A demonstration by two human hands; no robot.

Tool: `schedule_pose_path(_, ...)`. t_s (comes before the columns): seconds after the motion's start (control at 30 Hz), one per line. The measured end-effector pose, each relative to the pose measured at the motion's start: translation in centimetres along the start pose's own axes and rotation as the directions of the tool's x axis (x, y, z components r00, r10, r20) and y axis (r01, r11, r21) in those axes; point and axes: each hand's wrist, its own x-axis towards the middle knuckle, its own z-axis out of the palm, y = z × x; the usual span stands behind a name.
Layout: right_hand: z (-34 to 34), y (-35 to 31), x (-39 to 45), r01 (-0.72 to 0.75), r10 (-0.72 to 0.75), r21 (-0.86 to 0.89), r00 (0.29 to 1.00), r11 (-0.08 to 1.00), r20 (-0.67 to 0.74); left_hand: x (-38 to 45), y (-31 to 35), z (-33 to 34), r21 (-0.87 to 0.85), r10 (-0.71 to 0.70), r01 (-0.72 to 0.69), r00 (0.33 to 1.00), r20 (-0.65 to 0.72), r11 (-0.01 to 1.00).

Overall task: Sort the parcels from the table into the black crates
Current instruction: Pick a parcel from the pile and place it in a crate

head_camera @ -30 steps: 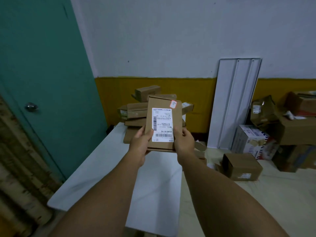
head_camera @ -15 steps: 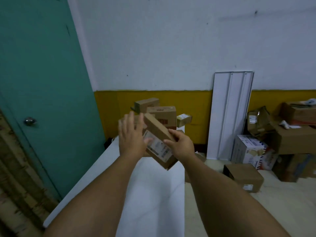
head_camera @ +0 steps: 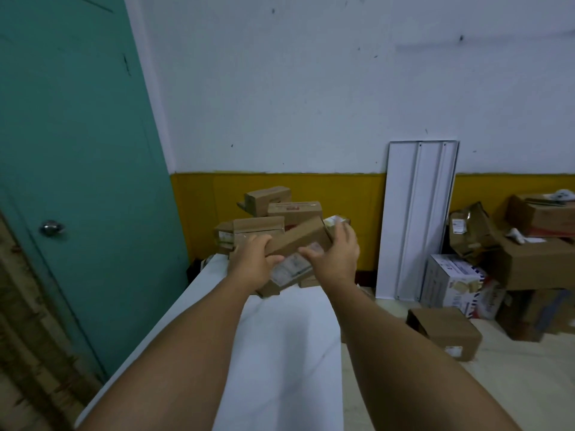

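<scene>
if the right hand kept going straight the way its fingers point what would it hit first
Probably the small taped parcel at the right edge of the pile, just past the right hand, which grips the held parcel. Depth is unclear; the yellow wall lies behind.

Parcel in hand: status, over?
Left hand and right hand grip the tilted parcel above the table. Parcel pile behind. No black crates visible.

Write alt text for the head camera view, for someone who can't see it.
Both hands, left hand and right hand, hold a tilted cardboard parcel above a white table, before a parcel pile.
</scene>
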Motion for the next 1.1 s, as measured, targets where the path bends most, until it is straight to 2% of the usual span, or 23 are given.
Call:
schedule_pose_path(0.07,0.1,-0.5,0.1,-0.237,0.239,0.259,0.971,0.937,0.024,-0.1,0.0,-0.2,-0.343,-0.138,0.154,0.988,0.071,0.927)
schedule_pose_path(0.1,0.3,-0.5,0.3,-0.313,0.306,0.326,0.949,0.892,0.074,-0.1,0.0,-0.3,-0.448,-0.194,0.217,0.976,0.099,0.867)
schedule_pose_path(0.17,0.6,-0.2,0.3,-0.340,0.282,0.383,0.938,0.859,0.200,0.0,0.0,-0.3,-0.580,-0.260,0.297,0.954,0.149,0.759)
schedule_pose_path(0.23,0.9,-0.1,0.1,-0.290,0.195,0.429,0.948,0.856,0.251,0.0,-0.1,-0.2,-0.667,-0.282,0.329,0.942,0.182,0.669)
schedule_pose_path(0.3,1.1,-0.1,0.1,-0.240,0.143,0.442,0.960,0.864,0.242,0.2,-0.5,-0.3,-0.700,-0.298,0.340,0.936,0.188,0.628)
schedule_pose_path(0.37,1.3,-0.3,0.3,-0.229,0.130,0.451,0.962,0.862,0.241,0.3,-0.8,-0.4,-0.698,-0.314,0.335,0.935,0.164,0.633)
schedule_pose_path(0.53,2.1,-0.3,0.7,-0.279,0.183,0.427,0.950,0.860,0.252,1.0,-1.1,-0.3,-0.712,-0.333,0.299,0.938,0.097,0.635)
schedule_pose_path(1.1,2.3,-0.1,1.2,-0.272,0.184,0.447,0.956,0.852,0.231,1.4,-1.0,-0.4,-0.732,-0.329,0.277,0.941,0.077,0.622)
